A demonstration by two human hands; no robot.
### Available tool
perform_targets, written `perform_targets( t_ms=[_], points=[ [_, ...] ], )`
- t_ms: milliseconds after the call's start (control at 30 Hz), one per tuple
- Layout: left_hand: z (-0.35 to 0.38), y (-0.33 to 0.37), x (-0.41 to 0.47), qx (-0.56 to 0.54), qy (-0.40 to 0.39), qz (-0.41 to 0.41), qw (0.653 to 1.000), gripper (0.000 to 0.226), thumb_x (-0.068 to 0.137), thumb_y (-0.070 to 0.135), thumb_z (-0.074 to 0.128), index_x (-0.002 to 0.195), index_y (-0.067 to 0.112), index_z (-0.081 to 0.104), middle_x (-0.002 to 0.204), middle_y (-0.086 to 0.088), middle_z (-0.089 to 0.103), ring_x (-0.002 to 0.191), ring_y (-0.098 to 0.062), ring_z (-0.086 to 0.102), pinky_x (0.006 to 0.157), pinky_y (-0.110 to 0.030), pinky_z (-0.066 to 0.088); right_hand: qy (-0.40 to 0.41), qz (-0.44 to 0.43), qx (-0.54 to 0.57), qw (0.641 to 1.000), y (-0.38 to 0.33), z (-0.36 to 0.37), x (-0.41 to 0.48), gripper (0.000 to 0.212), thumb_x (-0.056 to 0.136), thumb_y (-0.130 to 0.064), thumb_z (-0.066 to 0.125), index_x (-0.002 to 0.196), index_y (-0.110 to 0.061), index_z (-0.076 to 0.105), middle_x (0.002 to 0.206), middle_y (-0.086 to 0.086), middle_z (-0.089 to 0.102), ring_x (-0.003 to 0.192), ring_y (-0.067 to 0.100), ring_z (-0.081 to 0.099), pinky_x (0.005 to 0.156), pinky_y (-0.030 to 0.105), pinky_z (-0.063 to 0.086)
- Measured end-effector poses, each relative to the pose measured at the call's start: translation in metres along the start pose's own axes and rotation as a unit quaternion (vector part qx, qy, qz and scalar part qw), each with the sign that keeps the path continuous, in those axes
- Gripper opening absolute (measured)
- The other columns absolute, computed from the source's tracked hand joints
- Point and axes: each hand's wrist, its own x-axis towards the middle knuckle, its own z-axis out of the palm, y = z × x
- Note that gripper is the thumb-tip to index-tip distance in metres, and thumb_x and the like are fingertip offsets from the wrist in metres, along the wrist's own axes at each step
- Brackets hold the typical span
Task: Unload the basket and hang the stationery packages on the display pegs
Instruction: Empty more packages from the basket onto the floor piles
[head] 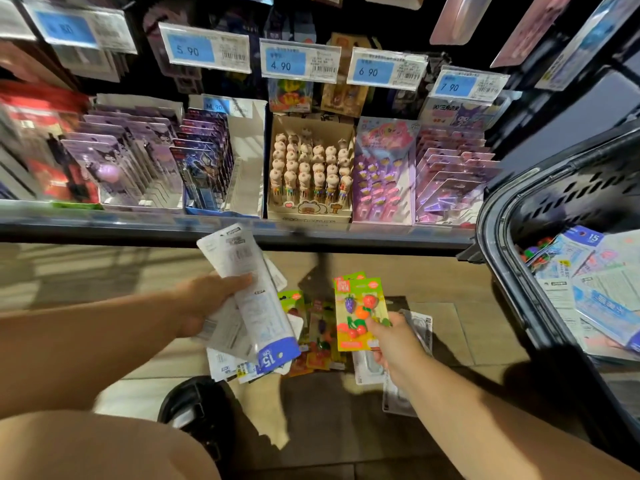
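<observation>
My left hand (207, 303) grips a stack of white and blue stationery packages (252, 306), back side up, a blue "15" tab at the lower end. My right hand (391, 341) holds two yellow-green fruit eraser packages (360, 313) by their lower right corner, upright, above the floor. Under both hands a pile of more packages (318, 344) lies on the tiled floor. The dark basket (512, 271) stands at the right with several blue and white packages (588, 282) inside. Display pegs with price tags (298, 60) run along the top of the shelf.
A shelf edge (242, 233) crosses just beyond my hands, carrying boxes of carded pens, a carton of character pens (311, 171) and pink cards (450, 174). My knee fills the lower left and a dark shoe (194, 407) rests on the floor.
</observation>
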Motion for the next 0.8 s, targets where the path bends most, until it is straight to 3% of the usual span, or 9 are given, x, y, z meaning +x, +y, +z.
perform_targets(
  t_ms=[100,233,300,367,433,567,633,733,800],
  points=[
    [-0.012,-0.021,-0.003,-0.014,0.015,-0.006,1.0,0.019,0.097,0.021,0.057,0.099,0.005,0.066,0.074,-0.014,0.074,0.054,-0.027,0.068,0.058,-0.037,0.057,-0.015,0.036,-0.037,0.999,0.016,0.005,0.01,0.025,0.1,-0.021,0.052,0.125,-0.017,0.051,0.105,0.01,0.061,0.076,0.018,0.047,0.05,0.022,0.036],
    [-0.015,-0.041,-0.011,-0.016,0.01,-0.015,1.0,0.017,0.096,0.017,0.058,0.093,0.002,0.066,0.072,-0.014,0.074,0.05,-0.025,0.068,0.045,-0.032,0.055,-0.035,0.06,-0.04,0.997,0.016,0.019,0.012,0.026,0.102,-0.018,0.047,0.127,-0.022,0.051,0.115,0.01,0.064,0.086,0.019,0.055,0.058,0.025,0.041],
    [-0.015,-0.044,-0.01,-0.015,0.004,-0.017,1.0,0.016,0.096,0.017,0.058,0.094,0.003,0.066,0.073,-0.014,0.074,0.051,-0.025,0.068,0.044,-0.03,0.054,-0.058,0.07,-0.043,0.995,0.011,0.023,0.013,0.032,0.103,-0.02,0.047,0.135,-0.024,0.047,0.126,0.007,0.06,0.103,0.022,0.057,0.074,0.031,0.048],
    [-0.013,-0.044,-0.008,-0.013,-0.002,-0.01,1.0,0.016,0.096,0.018,0.058,0.1,0.005,0.066,0.075,-0.013,0.075,0.053,-0.024,0.069,0.048,-0.03,0.055,-0.074,0.078,-0.119,0.987,0.008,0.026,0.012,0.042,0.103,-0.023,0.047,0.143,-0.021,0.038,0.14,0.007,0.05,0.123,0.026,0.049,0.096,0.039,0.043],
    [-0.01,-0.043,-0.005,-0.03,-0.007,-0.003,1.0,0.017,0.096,0.018,0.057,0.101,0.005,0.067,0.077,-0.012,0.075,0.055,-0.024,0.069,0.051,-0.031,0.056,-0.069,0.062,-0.231,0.969,0.007,0.028,0.01,0.052,0.101,-0.029,0.05,0.148,-0.015,0.032,0.141,0.011,0.046,0.127,0.029,0.045,0.104,0.041,0.038],
    [0.003,-0.039,0.001,-0.064,-0.012,-0.001,0.998,0.022,0.096,0.02,0.057,0.11,0.006,0.067,0.1,-0.019,0.073,0.08,-0.033,0.07,0.079,-0.047,0.057,-0.131,0.016,-0.185,0.974,-0.004,0.045,-0.017,0.03,0.097,-0.042,0.054,0.12,-0.022,0.054,0.112,0.0,0.059,0.101,0.016,0.055,0.095,0.039,0.049],
    [0.009,-0.034,0.003,-0.069,-0.023,-0.012,0.997,0.021,0.095,0.025,0.059,0.107,0.009,0.068,0.104,-0.018,0.073,0.09,-0.037,0.068,0.092,-0.056,0.051,-0.185,0.012,-0.13,0.974,-0.014,0.054,-0.035,0.027,0.095,-0.047,0.055,0.111,-0.025,0.058,0.104,-0.003,0.063,0.092,0.011,0.059,0.076,0.031,0.051],
    [0.017,-0.027,0.003,-0.081,-0.027,-0.011,0.996,0.019,0.093,0.027,0.062,0.102,0.012,0.069,0.103,-0.015,0.074,0.09,-0.034,0.068,0.099,-0.055,0.048,-0.218,-0.046,-0.12,0.967,-0.017,0.065,-0.048,0.039,0.089,-0.038,0.068,0.123,-0.026,0.051,0.113,-0.001,0.068,0.093,0.012,0.068,0.072,0.028,0.054],
    [0.02,-0.025,0.003,-0.091,-0.031,0.002,0.995,0.021,0.093,0.025,0.061,0.108,0.011,0.068,0.106,-0.015,0.074,0.094,-0.034,0.069,0.098,-0.053,0.049,-0.208,-0.095,-0.142,0.963,-0.017,0.068,-0.052,0.042,0.085,-0.025,0.074,0.118,-0.031,0.048,0.114,-0.001,0.067,0.091,0.013,0.07,0.075,0.03,0.059]
  ],
)
